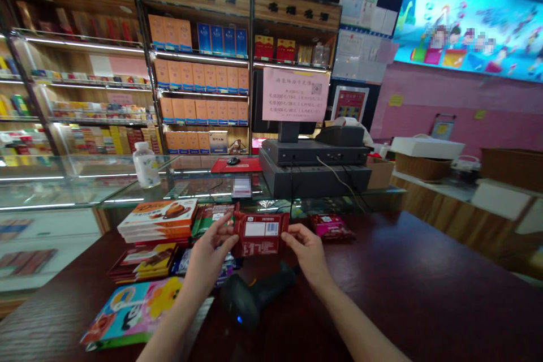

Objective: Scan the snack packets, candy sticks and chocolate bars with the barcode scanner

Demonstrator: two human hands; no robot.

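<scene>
A dark red snack packet is held upright above the brown table, its back with a barcode and a white label facing me. My left hand pinches its left edge with thumb and fingers. At the opposite edge, my right hand grips the packet the same way. Below it on the table lies a black barcode scanner with a blue light lit. A green packet and blue-purple packets lie near my left hand, partly hidden by it. Beyond my right hand rests a dark pink packet.
Stacked orange-and-white boxes, red and yellow packets and colourful bags lie on the left. A glass counter behind carries a white bottle, a mouse and a cash register. Shelves of boxes stand beyond.
</scene>
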